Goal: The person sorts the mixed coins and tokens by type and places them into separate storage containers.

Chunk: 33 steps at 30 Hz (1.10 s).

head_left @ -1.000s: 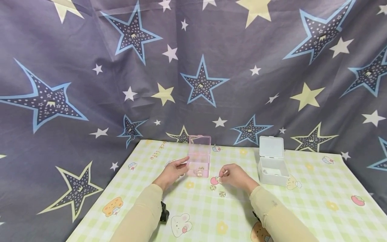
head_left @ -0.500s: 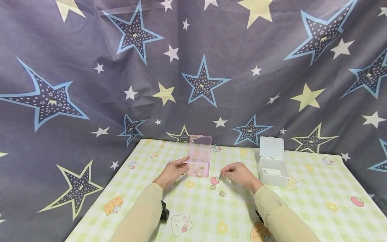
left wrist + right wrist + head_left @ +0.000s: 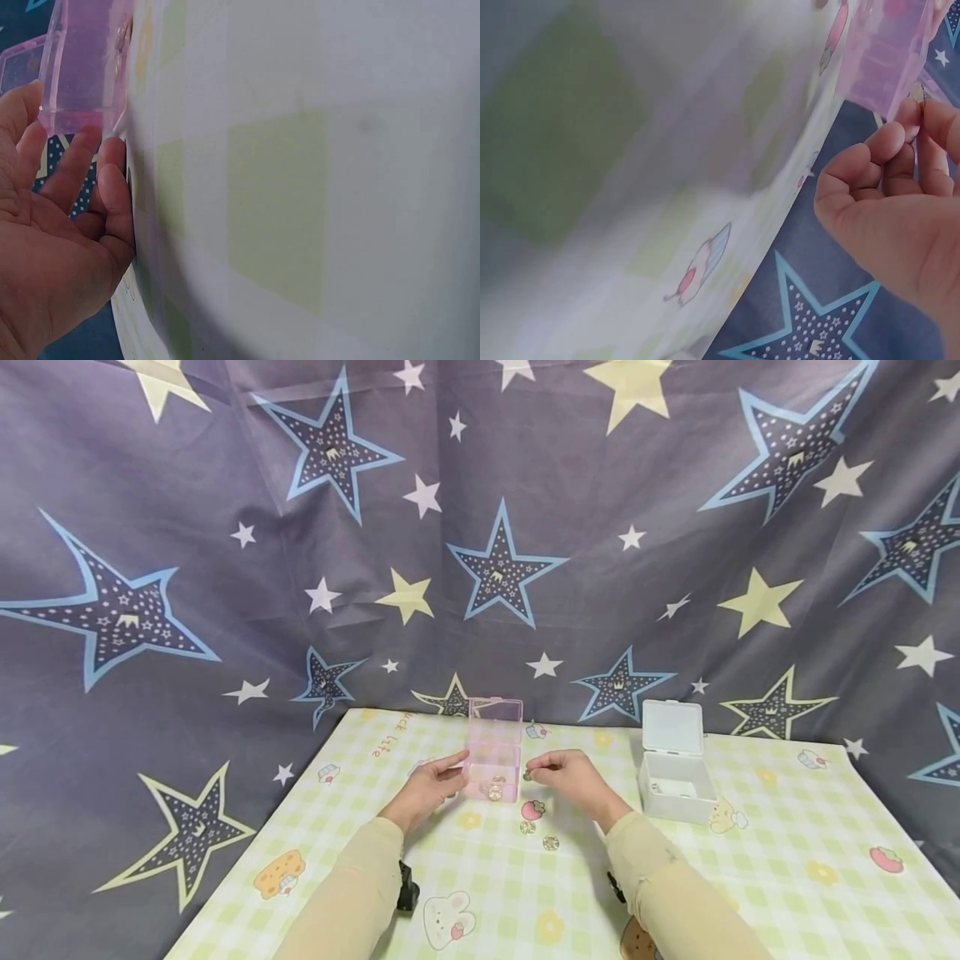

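Note:
A pink see-through box (image 3: 492, 774) stands with its lid raised, several small round gold-coloured pieces (image 3: 496, 792) inside. My left hand (image 3: 429, 785) rests against the box's left side. In the left wrist view, the fingertips (image 3: 88, 136) touch its wall with the fingers mostly extended. My right hand (image 3: 573, 779) pinches another round gold-coloured piece (image 3: 527, 775) between thumb and forefinger, just right of the box. In the right wrist view, its edge (image 3: 918, 92) shows at the fingertips. Two more such pieces, a nearer one (image 3: 551, 842) and a farther one (image 3: 528, 828), lie on the cloth.
A white box (image 3: 678, 797) with its lid up stands to the right, with something small inside at its left. The table wears a green checked cloth (image 3: 360, 935) with printed figures. A dark star-patterned curtain (image 3: 480, 468) hangs behind the table.
My right hand has lifted the round piece from beside the printed strawberry and brought it left and away from me, close to the pink box. My left hand stays at the box.

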Available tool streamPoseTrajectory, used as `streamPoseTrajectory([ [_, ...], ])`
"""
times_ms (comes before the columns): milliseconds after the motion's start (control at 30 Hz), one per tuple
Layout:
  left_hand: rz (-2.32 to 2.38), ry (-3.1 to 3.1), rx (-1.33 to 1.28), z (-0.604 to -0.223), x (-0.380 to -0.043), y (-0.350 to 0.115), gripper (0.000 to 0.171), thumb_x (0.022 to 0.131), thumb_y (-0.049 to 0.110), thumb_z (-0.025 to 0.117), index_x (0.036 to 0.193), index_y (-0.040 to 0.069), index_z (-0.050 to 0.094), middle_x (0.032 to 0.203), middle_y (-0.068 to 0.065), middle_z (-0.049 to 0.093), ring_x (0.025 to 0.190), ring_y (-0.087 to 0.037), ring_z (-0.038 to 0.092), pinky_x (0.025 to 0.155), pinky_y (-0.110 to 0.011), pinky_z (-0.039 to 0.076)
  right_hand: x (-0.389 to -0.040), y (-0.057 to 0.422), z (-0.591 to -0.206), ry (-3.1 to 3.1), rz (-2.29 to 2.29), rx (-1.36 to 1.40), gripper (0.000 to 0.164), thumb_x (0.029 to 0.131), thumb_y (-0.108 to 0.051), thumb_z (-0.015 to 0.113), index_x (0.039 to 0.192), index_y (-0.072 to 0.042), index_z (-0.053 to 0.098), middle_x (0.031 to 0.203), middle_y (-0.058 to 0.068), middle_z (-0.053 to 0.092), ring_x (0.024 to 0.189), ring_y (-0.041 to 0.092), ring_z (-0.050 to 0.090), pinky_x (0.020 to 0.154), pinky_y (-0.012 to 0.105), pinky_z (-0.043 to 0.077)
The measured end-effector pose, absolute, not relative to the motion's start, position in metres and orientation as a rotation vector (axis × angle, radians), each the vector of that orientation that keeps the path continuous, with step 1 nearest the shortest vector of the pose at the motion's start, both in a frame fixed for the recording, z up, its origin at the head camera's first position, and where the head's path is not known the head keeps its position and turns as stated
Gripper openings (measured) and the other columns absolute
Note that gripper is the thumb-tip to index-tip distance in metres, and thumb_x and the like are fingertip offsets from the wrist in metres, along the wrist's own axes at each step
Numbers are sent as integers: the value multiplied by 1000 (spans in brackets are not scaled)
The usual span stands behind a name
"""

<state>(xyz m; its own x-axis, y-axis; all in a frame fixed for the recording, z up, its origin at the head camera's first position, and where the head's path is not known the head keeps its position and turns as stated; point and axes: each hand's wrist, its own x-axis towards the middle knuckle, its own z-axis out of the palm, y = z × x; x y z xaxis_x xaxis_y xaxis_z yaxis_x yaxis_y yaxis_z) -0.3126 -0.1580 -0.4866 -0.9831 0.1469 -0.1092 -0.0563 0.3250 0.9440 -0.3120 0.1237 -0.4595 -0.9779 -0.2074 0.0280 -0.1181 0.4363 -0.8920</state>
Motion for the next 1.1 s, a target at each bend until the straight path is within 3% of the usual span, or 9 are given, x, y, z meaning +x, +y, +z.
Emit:
streamPoseTrajectory([
  [367, 1759, 2398, 84, -487, -312, -158, 54, 108, 20, 66, 160, 19, 53, 150, -19, 65, 113, -22, 68, 83, -33, 51, -315, 112, -461, 2605, -1616, -257, 21, 102, -13, 69, 117, -4, 80, 113, 6, 81, 106, 18, 73, 102, 44, 56],
  [500, 1754, 2402, 72, -488, -313, -157, 53, 108, 21, 66, 159, 21, 54, 150, -18, 65, 118, -24, 68, 87, -34, 53, -316, 109, -461, 2600, -1624, -231, 20, 102, -14, 69, 117, -5, 81, 112, 5, 81, 104, 17, 73, 100, 42, 57],
  [767, 1767, 2425, 98, -492, -315, -155, 51, 106, 18, 68, 157, 19, 57, 151, -19, 60, 137, -32, 62, 107, -45, 56, -317, 106, -462, 2604, -1602, -220, 19, 102, -15, 71, 116, -7, 81, 113, 3, 80, 102, 15, 71, 99, 39, 56],
  [933, 1744, 2441, 100, -491, -315, -155, 49, 106, 19, 68, 154, 23, 59, 154, -17, 59, 146, -34, 55, 112, -46, 54, -316, 106, -463, 2620, -1568, -208, 19, 103, -16, 70, 116, -8, 80, 115, 3, 79, 103, 16, 69, 97, 40, 56],
  [1100, 1734, 2449, 103, -490, -313, -156, 49, 107, 19, 67, 155, 20, 59, 154, -17, 60, 143, -35, 58, 111, -48, 54, -314, 110, -466, 2641, -1532, -227, 18, 102, -17, 70, 114, -9, 81, 110, 2, 80, 99, 14, 69, 96, 38, 57],
])
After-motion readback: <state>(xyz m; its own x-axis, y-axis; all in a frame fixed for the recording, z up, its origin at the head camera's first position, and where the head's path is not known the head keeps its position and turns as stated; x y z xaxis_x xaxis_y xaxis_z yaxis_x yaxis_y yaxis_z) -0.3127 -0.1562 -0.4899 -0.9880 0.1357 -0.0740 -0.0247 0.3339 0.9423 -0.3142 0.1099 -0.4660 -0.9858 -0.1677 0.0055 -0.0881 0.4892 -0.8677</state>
